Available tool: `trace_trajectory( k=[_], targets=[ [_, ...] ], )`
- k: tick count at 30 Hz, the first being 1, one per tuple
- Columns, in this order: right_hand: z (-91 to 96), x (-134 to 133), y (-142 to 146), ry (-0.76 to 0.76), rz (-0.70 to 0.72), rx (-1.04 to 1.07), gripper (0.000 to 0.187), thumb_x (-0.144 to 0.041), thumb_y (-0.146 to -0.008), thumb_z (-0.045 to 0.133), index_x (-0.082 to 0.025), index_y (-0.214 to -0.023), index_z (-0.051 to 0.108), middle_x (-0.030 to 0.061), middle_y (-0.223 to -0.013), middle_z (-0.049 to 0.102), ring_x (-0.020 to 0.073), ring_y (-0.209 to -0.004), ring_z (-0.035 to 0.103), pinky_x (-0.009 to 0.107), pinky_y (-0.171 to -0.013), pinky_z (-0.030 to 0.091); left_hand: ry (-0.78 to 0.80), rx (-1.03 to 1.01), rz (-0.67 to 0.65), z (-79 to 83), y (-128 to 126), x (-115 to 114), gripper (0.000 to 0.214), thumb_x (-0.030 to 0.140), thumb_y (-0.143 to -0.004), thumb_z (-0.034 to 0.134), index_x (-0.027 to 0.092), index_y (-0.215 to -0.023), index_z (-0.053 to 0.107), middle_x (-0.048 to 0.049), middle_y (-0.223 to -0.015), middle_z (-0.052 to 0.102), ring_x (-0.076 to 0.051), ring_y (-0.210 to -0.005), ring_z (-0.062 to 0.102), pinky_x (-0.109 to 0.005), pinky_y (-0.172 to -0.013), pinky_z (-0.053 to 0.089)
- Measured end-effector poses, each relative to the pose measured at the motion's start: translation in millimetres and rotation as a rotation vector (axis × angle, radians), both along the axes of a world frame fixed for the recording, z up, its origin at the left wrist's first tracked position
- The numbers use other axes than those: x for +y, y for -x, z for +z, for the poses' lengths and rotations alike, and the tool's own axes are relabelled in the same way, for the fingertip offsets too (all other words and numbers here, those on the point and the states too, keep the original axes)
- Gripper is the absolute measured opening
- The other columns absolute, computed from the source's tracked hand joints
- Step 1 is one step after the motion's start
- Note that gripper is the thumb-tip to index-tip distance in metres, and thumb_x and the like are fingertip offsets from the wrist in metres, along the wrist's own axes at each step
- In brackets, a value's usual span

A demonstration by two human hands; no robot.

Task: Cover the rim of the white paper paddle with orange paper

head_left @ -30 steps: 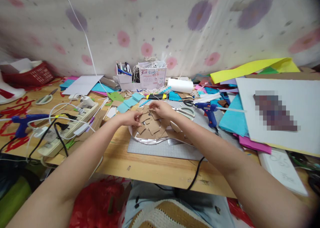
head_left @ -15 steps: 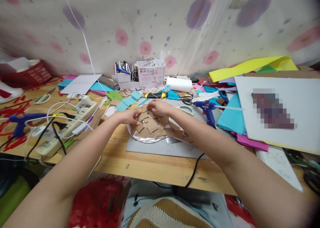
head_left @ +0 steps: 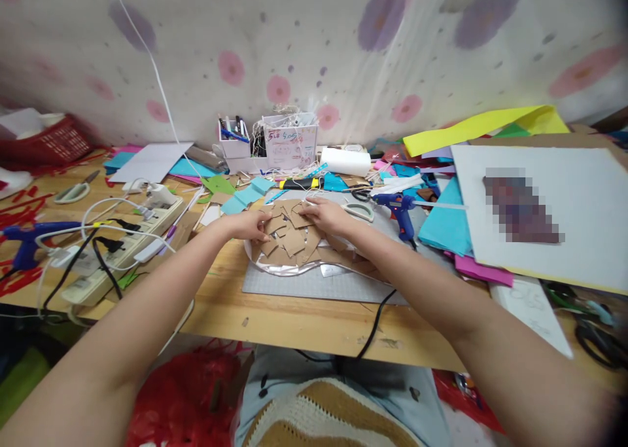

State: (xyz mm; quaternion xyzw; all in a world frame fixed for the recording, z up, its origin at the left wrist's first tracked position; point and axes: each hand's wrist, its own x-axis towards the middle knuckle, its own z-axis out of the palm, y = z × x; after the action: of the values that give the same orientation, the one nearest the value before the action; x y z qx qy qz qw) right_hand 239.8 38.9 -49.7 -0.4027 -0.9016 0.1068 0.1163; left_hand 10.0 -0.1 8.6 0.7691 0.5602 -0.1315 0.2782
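Note:
A curved white-edged form (head_left: pixel 279 271), its top covered with torn brown cardboard pieces (head_left: pixel 293 243), lies on a grey cutting mat (head_left: pixel 275 286). At its left end, my left hand (head_left: pixel 249 227) has bent fingers and thumb gripping a cardboard piece near the rim. My right hand (head_left: pixel 324 215) is at the far side, fingers closed on another cardboard piece (head_left: pixel 300 216) that lies over the others. The fingertips are partly hidden against the cardboard. My right forearm covers the form's right part.
A blue glue gun (head_left: pixel 400 214) with a white stick stands right of the form, near scissors (head_left: pixel 360 210). On the left are a power strip (head_left: pixel 132 250) with tangled cords and another blue glue gun (head_left: pixel 29 241). Coloured sheets and a white board (head_left: pixel 583 205) lie at right.
My right hand has shifted slightly right and nearer to me, with the cardboard piece at its fingers now showing. My left hand stays at the left end. The view has shifted a little.

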Motion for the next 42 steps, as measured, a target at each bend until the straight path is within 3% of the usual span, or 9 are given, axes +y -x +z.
trace_trajectory(
  k=[3, 8, 13, 17, 23, 30, 34, 42],
  targets=[
    [-3.5, -7, -2, -0.014, 0.045, 0.023, 0.037, -0.023, -0.089, 0.039, -0.02, -0.121, 0.057, 0.0054, -0.128, 0.054, 0.0215, -0.121, 0.046, 0.038, -0.106, 0.028, -0.016, 0.004, 0.008, -2.2, 0, 0, 0.061, 0.033, -0.072, 0.059, 0.013, -0.128, 0.044, -0.0046, -0.089, 0.063, -0.017, -0.077, 0.057, -0.021, -0.061, 0.037],
    [-6.0, -15, -10, 0.041, -0.053, 0.111, 0.041, -0.026, -0.092, 0.032, -0.019, -0.127, 0.051, 0.0037, -0.127, 0.055, 0.022, -0.122, 0.045, 0.039, -0.104, 0.032, -0.01, -0.018, 0.041, -3.1, 0, -1, 0.067, 0.028, -0.07, 0.061, 0.013, -0.132, 0.04, -0.0039, -0.087, 0.064, -0.016, -0.075, 0.058, -0.021, -0.062, 0.038],
    [-11.2, -17, -11, -0.08, 0.09, 0.077, 0.036, -0.017, -0.09, 0.033, -0.016, -0.116, 0.058, 0.0081, -0.119, 0.06, 0.019, -0.111, 0.054, 0.043, -0.108, 0.023, 0.009, 0.005, 0.049, 0.9, -3, -1, 0.065, 0.03, -0.07, 0.06, 0.015, -0.13, 0.041, -0.0032, -0.084, 0.063, -0.017, -0.074, 0.058, -0.02, -0.061, 0.038],
    [-9.0, -18, -11, -0.103, 0.103, 0.057, 0.034, -0.019, -0.091, 0.034, -0.014, -0.116, 0.057, 0.011, -0.118, 0.06, 0.0191, -0.111, 0.054, 0.042, -0.107, 0.024, -0.028, 0.002, 0.033, 0.8, -3, 0, 0.06, 0.03, -0.067, 0.061, 0.015, -0.123, 0.048, -0.0032, -0.082, 0.063, -0.017, -0.072, 0.058, -0.021, -0.06, 0.038],
    [4.2, -14, 2, 0.004, -0.149, 0.192, 0.047, -0.041, -0.091, 0.037, -0.013, -0.128, 0.044, 0.013, -0.116, 0.06, 0.0225, -0.11, 0.054, 0.037, -0.092, 0.04, -0.036, -0.067, 0.051, -5.0, 2, 1, 0.059, 0.032, -0.064, 0.063, 0.014, -0.12, 0.051, -0.0019, -0.076, 0.061, -0.017, -0.069, 0.057, -0.022, -0.059, 0.038],
    [-9.7, -6, 30, 0.005, 0.057, 0.16, 0.049, -0.038, -0.092, 0.034, -0.006, -0.127, 0.045, 0.0166, -0.135, 0.045, 0.023, -0.127, 0.038, 0.036, -0.105, 0.027, -0.025, -0.048, 0.054, -4.8, 2, 2, 0.065, 0.032, -0.067, 0.06, 0.014, -0.127, 0.045, -0.0019, -0.075, 0.061, -0.017, -0.069, 0.057, -0.023, -0.06, 0.039],
    [-19.0, -2, 31, 0.027, 0.06, 0.145, 0.052, -0.038, -0.093, 0.031, -0.004, -0.13, 0.042, 0.0171, -0.139, 0.039, 0.0234, -0.131, 0.03, 0.038, -0.109, 0.021, 0.014, -0.039, 0.053, -5.5, 1, 4, 0.066, 0.031, -0.067, 0.061, 0.015, -0.129, 0.043, -0.001, -0.072, 0.061, -0.018, -0.068, 0.059, -0.023, -0.06, 0.04],
    [-19.0, -10, 28, -0.031, 0.038, 0.215, 0.046, -0.036, -0.093, 0.029, -0.009, -0.127, 0.047, 0.0128, -0.136, 0.045, 0.018, -0.129, 0.034, 0.034, -0.109, 0.021, -0.079, -0.1, 0.073, -12.0, 4, 0, 0.063, 0.03, -0.063, 0.061, 0.016, -0.124, 0.048, -0.0001, -0.072, 0.058, -0.016, -0.068, 0.056, -0.022, -0.059, 0.038]
  ],
)
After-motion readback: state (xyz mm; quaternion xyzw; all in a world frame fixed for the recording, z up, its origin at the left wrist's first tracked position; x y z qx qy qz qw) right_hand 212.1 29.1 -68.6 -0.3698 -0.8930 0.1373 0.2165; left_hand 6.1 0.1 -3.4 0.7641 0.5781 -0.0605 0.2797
